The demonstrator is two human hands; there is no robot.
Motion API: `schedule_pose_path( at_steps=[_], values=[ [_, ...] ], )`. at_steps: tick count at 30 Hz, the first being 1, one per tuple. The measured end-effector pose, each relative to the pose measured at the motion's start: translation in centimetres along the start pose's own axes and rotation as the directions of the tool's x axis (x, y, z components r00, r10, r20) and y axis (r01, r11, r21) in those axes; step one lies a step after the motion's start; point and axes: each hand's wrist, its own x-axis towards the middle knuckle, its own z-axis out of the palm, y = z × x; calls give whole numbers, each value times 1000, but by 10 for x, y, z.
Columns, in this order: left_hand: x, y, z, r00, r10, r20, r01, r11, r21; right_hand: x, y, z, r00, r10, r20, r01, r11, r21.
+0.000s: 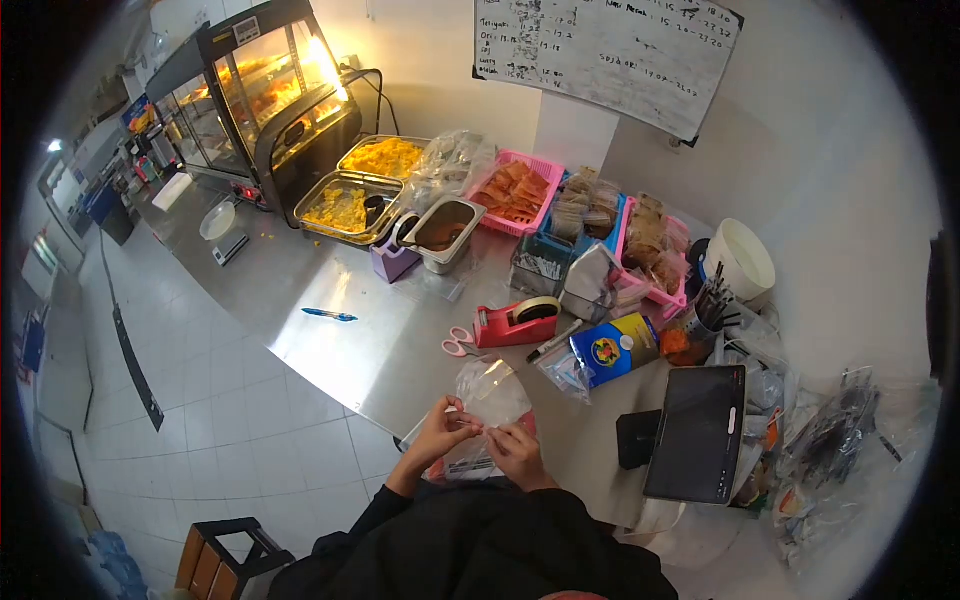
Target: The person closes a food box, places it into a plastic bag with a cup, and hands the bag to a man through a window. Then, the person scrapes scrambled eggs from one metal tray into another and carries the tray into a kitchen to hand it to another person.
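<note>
Both of my hands meet at the near edge of the steel counter, pinching a clear plastic bag (492, 392) between them. My left hand (445, 432) has its thumb and fingers closed on the bag's near edge. Beside it, my right hand (517, 452) is closed on the same edge. Under the hands lies something red and white with dark print, partly covered, and I cannot make out what it is. Just beyond the bag are pink-handled scissors (460, 343) and a red tape dispenser (515, 325).
A blue pen (329, 315) lies to the left. Behind stand food trays (340, 207), a steel sauce pan (443, 233), pink baskets (515, 190) and a lit warming cabinet (265, 100). At right are a blue-yellow pouch (615, 350) and a tablet on a stand (697, 433).
</note>
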Motion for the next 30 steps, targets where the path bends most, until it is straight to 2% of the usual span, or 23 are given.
schedule_pose_path(
  at_steps=[3,6,9,12,15,24,27,30],
  values=[
    [-3,-2,-4,999,-34,18,36,984,-177,2,-1,-2,999,-19,29,19,1000,-5],
    [-2,-6,-7,999,-27,26,31,983,-184,2,-1,-1,999,-42,22,43,999,-15],
    [-3,0,-3,997,-69,-28,65,991,-118,2,0,0,998,-60,12,60,998,-21],
    [-3,-2,-5,998,-63,-27,58,988,-142,1,0,1,998,-62,-15,61,998,-13],
    [-1,-6,-5,999,-29,-17,27,990,-137,0,-1,0,997,-71,-14,70,997,-28],
    [-3,-11,0,991,114,-72,-112,993,31,2,-5,-2,996,-77,40,79,995,-53],
    [-5,-5,1,996,27,-83,-29,999,-25,-2,1,4,997,-76,31,77,997,-9],
    [-6,2,3,996,80,-38,-79,997,25,-5,4,6,997,-62,36,62,998,4]
  ],
)
